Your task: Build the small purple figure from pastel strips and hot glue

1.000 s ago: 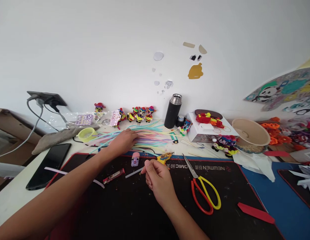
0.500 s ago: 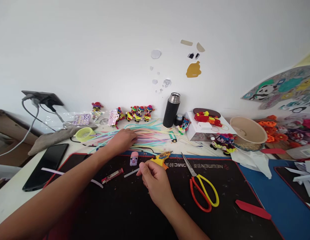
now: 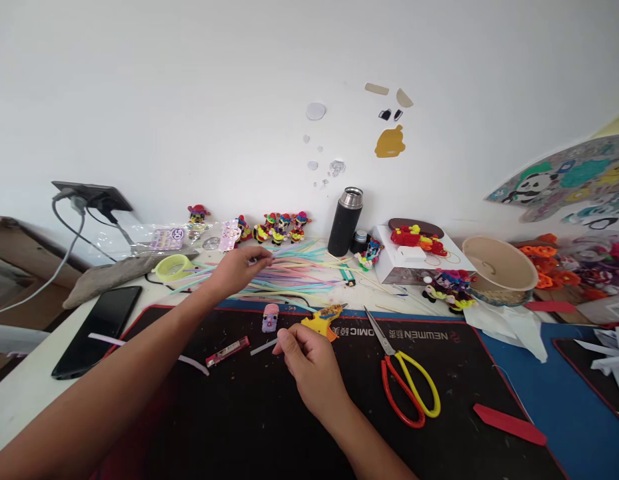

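My left hand (image 3: pixel 243 268) is over the pile of pastel pipe cleaners (image 3: pixel 304 270), thumb and fingertips pinched together at a pale purple strand. Lower and to the right, my right hand (image 3: pixel 309 360) is closed above the black mat (image 3: pixel 239 427); whatever its fingers may hold is too small to make out. A grey stick (image 3: pixel 264 347) points out to the left beside its fingertips. Just behind that hand lies the yellow glue gun (image 3: pixel 320 323). A small pink and purple figure (image 3: pixel 270 318) stands between the two hands.
Scissors (image 3: pixel 404 373) with red and yellow handles lie right of my right hand. A black flask (image 3: pixel 346 221) stands by the wall near a white box (image 3: pixel 389 260). The left side holds a phone (image 3: pixel 96 332), a yellow tape roll (image 3: pixel 172 267) and a red-labelled packet (image 3: pixel 228 351).
My left hand has lifted from lying on the pipe cleaners and moved slightly left, its fingers now pinched. My right hand keeps nearly the same pose. The view has shifted slightly.
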Demonstrator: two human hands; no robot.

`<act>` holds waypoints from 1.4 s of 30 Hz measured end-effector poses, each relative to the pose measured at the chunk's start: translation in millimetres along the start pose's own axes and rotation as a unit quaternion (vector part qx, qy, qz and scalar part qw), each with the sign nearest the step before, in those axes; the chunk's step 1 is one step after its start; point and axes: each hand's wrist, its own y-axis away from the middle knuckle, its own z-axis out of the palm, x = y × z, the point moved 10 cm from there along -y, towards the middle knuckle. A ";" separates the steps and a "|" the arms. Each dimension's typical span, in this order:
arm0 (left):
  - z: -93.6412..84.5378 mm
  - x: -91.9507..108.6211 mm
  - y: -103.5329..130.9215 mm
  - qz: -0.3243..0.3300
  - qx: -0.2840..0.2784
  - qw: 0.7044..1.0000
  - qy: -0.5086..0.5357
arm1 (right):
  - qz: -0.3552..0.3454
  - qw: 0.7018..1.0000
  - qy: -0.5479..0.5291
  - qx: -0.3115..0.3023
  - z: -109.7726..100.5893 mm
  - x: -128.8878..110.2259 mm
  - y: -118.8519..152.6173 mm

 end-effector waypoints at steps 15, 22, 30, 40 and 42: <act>-100.2 4.5 0.0 -0.058 0.254 0.874 0.410 | 0.013 1.000 0.000 -0.007 1.4 0.7 -0.1; -76.2 65.2 24.7 -0.051 0.078 0.969 0.229 | 0.022 0.998 -0.056 -0.002 -2.8 0.7 -2.9; 0.2 66.7 56.0 -0.132 -0.173 0.958 0.185 | 0.074 0.974 -0.209 0.048 -19.3 3.0 -9.2; 71.9 69.1 80.4 -0.178 -0.302 0.885 0.307 | 0.066 0.964 -0.246 0.075 -26.9 1.3 -12.0; 80.5 70.9 85.8 -0.176 -0.325 0.876 0.310 | 0.057 0.963 -0.252 0.080 -29.5 -0.6 -12.4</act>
